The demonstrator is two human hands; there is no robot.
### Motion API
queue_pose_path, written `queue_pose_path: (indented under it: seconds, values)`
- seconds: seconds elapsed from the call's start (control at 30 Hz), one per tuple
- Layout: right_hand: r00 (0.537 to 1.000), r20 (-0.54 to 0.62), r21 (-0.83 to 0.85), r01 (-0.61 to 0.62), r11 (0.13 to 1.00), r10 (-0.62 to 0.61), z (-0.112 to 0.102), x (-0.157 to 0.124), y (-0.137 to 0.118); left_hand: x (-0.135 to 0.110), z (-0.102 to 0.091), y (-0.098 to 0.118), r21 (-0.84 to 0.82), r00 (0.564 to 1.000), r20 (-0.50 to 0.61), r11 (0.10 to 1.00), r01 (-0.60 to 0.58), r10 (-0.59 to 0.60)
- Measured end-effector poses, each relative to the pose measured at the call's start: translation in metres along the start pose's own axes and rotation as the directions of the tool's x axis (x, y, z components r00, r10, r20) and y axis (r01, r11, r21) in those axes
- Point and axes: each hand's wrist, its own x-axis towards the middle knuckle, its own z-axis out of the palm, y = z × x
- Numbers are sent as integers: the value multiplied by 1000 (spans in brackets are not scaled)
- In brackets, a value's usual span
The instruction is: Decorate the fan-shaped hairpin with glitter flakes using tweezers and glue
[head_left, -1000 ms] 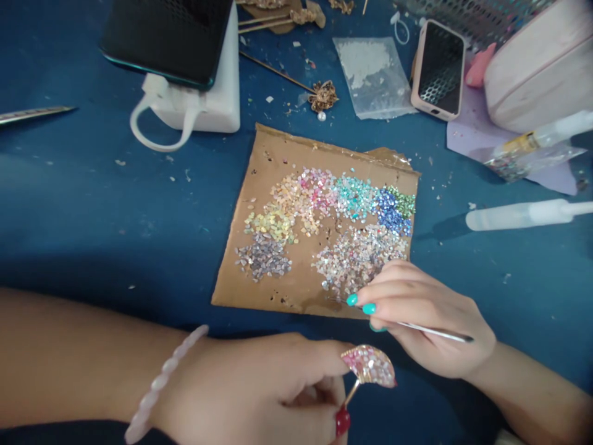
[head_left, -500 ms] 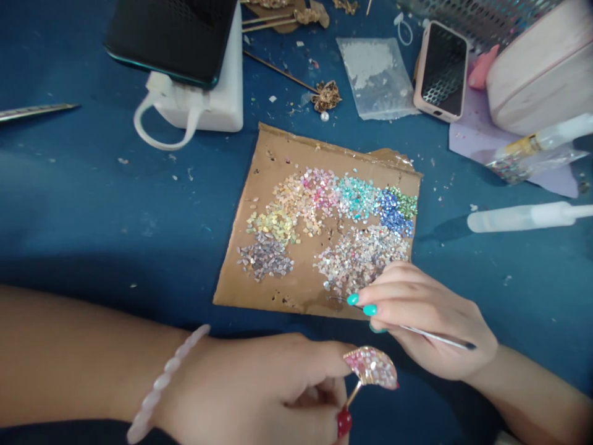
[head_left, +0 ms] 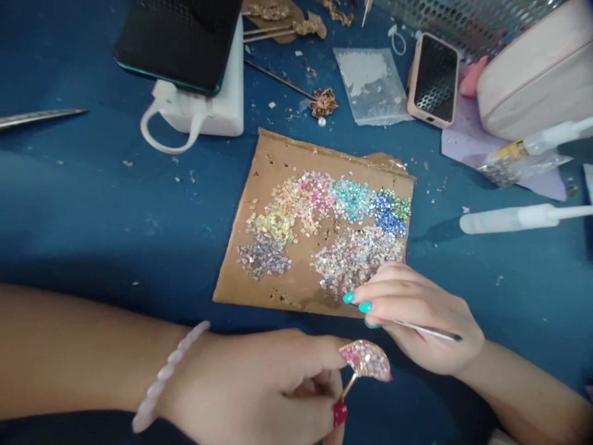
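Note:
My left hand [head_left: 259,389] is closed on a small fan-shaped gold ornament [head_left: 365,360] covered with pink and silver chips, holding it by its stem at the bottom of the view. My right hand [head_left: 417,318] pinches a thin metal tool [head_left: 428,332], its tip at the near right corner of a brown cardboard sheet [head_left: 259,185]. On the sheet lie several small heaps of coloured shell chips [head_left: 343,204]: pink, teal, blue, green, yellow, grey and silver. The silver heap [head_left: 354,256] is the one nearest my right fingers.
On the blue table stand a white power bank [head_left: 222,105] with a dark phone [head_left: 180,37] on it, a pink-cased phone [head_left: 433,80], a clear bag [head_left: 370,83], a gold flower pin [head_left: 323,102], two glue bottles [head_left: 509,217], a pink case [head_left: 537,80] and a metal tool [head_left: 41,115] at left.
The view has shifted slightly. Both hands stay almost where they were, my right hand's tool still at the silver heap and my left still holding the ornament.

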Motion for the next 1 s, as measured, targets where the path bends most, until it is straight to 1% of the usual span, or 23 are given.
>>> queue_pose_path:
  seconds: [0.1,0.13,0.17,0.2,0.27,0.33,0.4,0.47,0.5,0.53,0.57,0.63,0.7,0.77,0.87,1.0]
  values:
    - [1000,5,23,2,1000,-2,1,-4,2,2,-2,-2,-118,998,58,993,-7,14]
    - [1000,4,26,6,1000,-6,2,-6,2,3,-3,-2,-142,996,77,989,-38,49]
    - [1000,2,26,11,1000,-11,2,-7,3,4,-5,-1,-148,987,127,985,-83,103]
    - [1000,-3,24,17,1000,-17,3,-8,3,4,-6,0,-130,976,152,982,-134,153]
    - [1000,-13,12,21,1000,-21,5,-10,4,3,-6,1,-108,963,139,970,-219,233]
    - [1000,-27,-8,8,1000,-9,6,-11,5,-1,-3,1,-74,965,69,966,-248,253]
    - [999,-54,-21,-1,1000,0,8,-11,6,-10,0,-1,-53,976,-12,974,-218,218]
    - [996,-85,-21,-1,1000,-1,9,-12,7,-22,2,-5,-62,978,-113,981,-183,175]
    - [995,-97,-15,-3,1000,2,10,-12,7,-28,1,-7,-72,964,-195,978,-196,179]
    - [995,-104,-9,-8,1000,7,11,-13,8,-34,-2,-8,-66,935,-297,973,-222,193]
    - [994,-111,-4,-12,1000,12,11,-13,8,-40,-5,-10,-50,897,-373,960,-275,238]
    - [993,-116,4,-16,1000,16,12,-13,9,-46,-13,-12,-42,843,-452,937,-346,291]
    - [993,-120,3,-11,1000,11,13,-13,9,-47,-20,-13,-74,846,-452,933,-353,284]
    - [992,-123,5,-16,1000,16,13,-13,9,-46,-23,-15,-129,870,-407,925,-358,280]
    - [993,-113,20,-31,999,33,13,-11,9,-44,-21,-18,-185,902,-349,924,-334,256]
    - [994,-100,51,-47,998,52,13,-10,9,-48,-20,-20,-221,914,-346,928,-299,212]
